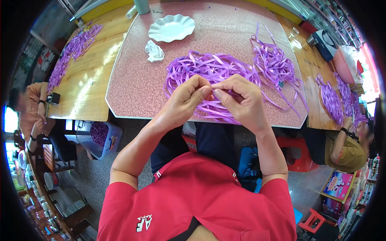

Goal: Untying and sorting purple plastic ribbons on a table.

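Note:
A large heap of purple ribbon (217,66) lies on the pink speckled tabletop (134,86) in front of me. Above its near part, my left hand (185,100) and my right hand (244,102) meet fingertip to fingertip. Thumb and forefinger are pinched together on both. What they pinch is too small and too covered by the fingers to make out. Loops of ribbon pass behind and below the hands. To the right of the heap is a second, looser bunch of purple ribbon (274,62), with strands trailing toward the near edge.
Beyond the heap are a white scalloped plate (171,28) and a crumpled white tissue (154,51). More ribbon lies on wooden tables left (72,52) and right (331,98), where other people sit. A plastic bin (110,140) and red stool (295,154) stand below.

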A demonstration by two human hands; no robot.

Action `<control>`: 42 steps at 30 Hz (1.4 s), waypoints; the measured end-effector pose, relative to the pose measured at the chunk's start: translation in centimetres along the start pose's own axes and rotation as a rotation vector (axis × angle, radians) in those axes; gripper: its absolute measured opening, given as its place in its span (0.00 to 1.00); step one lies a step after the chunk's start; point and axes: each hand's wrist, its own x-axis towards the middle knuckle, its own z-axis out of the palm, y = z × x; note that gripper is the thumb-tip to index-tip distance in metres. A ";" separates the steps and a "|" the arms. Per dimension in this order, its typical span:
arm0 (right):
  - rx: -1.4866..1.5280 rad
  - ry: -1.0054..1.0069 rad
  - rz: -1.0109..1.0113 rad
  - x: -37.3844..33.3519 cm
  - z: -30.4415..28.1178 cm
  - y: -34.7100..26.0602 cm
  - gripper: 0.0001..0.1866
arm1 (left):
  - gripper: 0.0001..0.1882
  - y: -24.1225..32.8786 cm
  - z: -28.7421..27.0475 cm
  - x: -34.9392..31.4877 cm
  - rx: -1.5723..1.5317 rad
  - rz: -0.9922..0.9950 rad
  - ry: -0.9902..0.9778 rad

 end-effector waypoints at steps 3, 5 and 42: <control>0.272 -0.005 0.191 0.0 -0.2 0.1 0.07 | 0.09 -0.1 -0.4 -0.1 -0.198 -0.041 -0.029; 0.431 0.005 0.316 0.1 -0.5 -0.1 0.07 | 0.06 0.1 -0.5 -0.3 -0.306 -0.087 -0.031; 0.790 0.131 0.216 -0.5 2.8 1.1 0.02 | 0.08 -0.2 1.1 -0.2 -0.751 -0.157 0.058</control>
